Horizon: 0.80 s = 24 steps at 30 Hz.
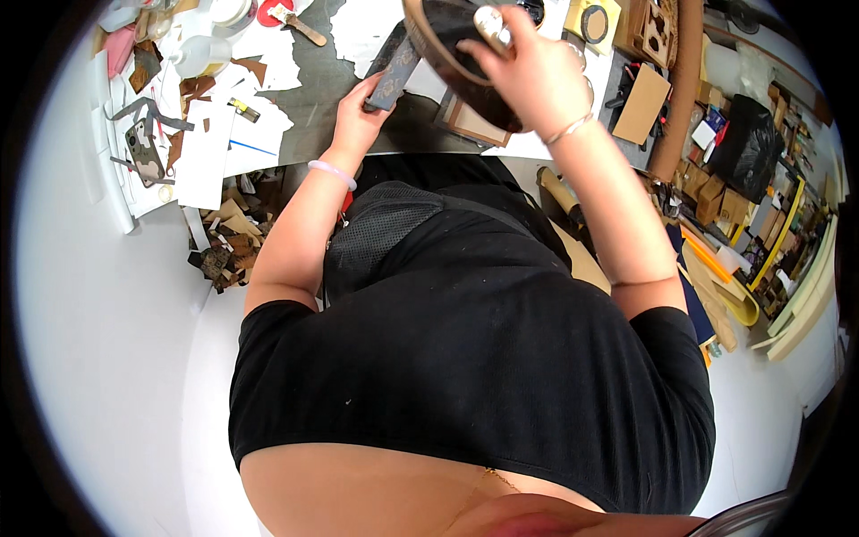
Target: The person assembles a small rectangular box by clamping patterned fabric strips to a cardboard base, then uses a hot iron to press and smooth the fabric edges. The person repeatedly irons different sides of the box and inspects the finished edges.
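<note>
At the far edge of the view, my left hand point(360, 115) is closed round one end of a flat, dark grey block point(394, 76) with a faint pattern on its face. My right hand point(548, 79) is raised over a dark round piece with a brown rim point(461, 76), which tilts above the table. A shiny white, knob-like piece point(490, 25) sits between the thumb and fingers of this hand. Whether the knob joins the round piece cannot be made out. The round piece lies just right of the grey block, and its far side is cut off by the frame.
On the left of the grey table point(309, 125) are paper sheets, brown scraps, a phone point(145, 150) and a wooden-handled brush point(300, 25). A cardboard piece point(641, 103) lies to the right. A scrap heap point(234, 234) stands below the table's left; crowded shelves fill the right.
</note>
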Tool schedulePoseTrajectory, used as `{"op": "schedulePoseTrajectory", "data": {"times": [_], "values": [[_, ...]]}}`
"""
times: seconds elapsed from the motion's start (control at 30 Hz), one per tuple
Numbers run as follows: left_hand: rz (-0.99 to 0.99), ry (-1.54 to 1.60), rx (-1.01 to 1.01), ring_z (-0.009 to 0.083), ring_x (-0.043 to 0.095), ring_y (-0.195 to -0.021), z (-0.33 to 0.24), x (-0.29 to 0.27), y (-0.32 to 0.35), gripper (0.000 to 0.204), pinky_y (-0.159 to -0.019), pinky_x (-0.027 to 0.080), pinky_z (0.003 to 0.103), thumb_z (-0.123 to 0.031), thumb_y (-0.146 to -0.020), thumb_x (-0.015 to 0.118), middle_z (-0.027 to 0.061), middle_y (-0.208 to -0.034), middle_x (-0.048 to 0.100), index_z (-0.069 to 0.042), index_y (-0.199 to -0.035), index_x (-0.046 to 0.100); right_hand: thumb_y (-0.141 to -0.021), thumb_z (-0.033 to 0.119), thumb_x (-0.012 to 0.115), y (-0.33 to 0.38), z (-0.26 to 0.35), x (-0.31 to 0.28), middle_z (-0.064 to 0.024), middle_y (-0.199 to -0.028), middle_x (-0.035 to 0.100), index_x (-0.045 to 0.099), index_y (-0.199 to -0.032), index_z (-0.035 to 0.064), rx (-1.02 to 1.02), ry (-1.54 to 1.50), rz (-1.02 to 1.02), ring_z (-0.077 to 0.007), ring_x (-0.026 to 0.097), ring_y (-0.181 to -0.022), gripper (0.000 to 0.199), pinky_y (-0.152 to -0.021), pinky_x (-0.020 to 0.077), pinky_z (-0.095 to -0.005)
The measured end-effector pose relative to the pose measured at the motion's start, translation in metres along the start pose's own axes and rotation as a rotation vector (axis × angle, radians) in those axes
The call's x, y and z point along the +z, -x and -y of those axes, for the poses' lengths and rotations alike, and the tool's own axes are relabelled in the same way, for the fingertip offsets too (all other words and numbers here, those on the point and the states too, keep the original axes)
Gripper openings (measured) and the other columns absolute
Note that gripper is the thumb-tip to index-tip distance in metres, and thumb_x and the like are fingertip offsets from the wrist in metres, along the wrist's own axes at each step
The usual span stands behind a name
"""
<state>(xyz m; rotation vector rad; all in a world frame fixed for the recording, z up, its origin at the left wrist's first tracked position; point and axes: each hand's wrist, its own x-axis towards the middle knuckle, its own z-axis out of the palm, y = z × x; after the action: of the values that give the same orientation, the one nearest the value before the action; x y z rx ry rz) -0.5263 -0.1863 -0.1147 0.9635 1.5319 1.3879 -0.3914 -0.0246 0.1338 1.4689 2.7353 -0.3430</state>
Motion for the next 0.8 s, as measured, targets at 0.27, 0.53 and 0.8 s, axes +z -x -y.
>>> {"op": "schedulePoseTrajectory", "data": {"times": [0.27,0.53,0.8], "values": [[0.016,-0.027,-0.066,0.0185,0.068,-0.11,0.003,-0.002,0.002,0.044,-0.094,0.054,0.03,0.003,-0.085,0.076,0.0126,-0.124,0.07,0.003,-0.127,0.065,-0.091,0.037,0.071,-0.02,0.007,-0.025,-0.0238,-0.083,0.07,0.059,-0.113,0.0074,0.145,0.021,0.121,-0.047,0.068,-0.079,0.039,-0.069,0.0556,-0.0523],[0.106,-0.057,-0.315,0.0197,0.068,-0.111,-0.012,-0.005,0.002,0.043,-0.09,0.055,0.032,0.006,-0.084,0.073,0.0136,-0.122,0.07,0.001,-0.125,0.067,-0.089,0.033,0.073,0.046,0.028,0.009,-0.0131,-0.08,0.073,0.058,-0.115,0.0129,-0.159,-0.068,0.13,-0.0336,0.073,-0.07,0.036,-0.062,0.0593,-0.0432],[0.012,-0.076,-0.075,0.0188,0.069,-0.108,-0.005,0.002,0.002,0.044,-0.094,0.054,0.031,0.005,-0.084,0.075,0.0123,-0.121,0.071,0.001,-0.127,0.067,-0.091,0.036,0.072,-0.033,0.006,-0.014,-0.023,-0.081,0.07,0.059,-0.114,0.0094,0.055,-0.086,0.092,-0.0462,0.068,-0.078,0.038,-0.069,0.0559,-0.0519]]}}
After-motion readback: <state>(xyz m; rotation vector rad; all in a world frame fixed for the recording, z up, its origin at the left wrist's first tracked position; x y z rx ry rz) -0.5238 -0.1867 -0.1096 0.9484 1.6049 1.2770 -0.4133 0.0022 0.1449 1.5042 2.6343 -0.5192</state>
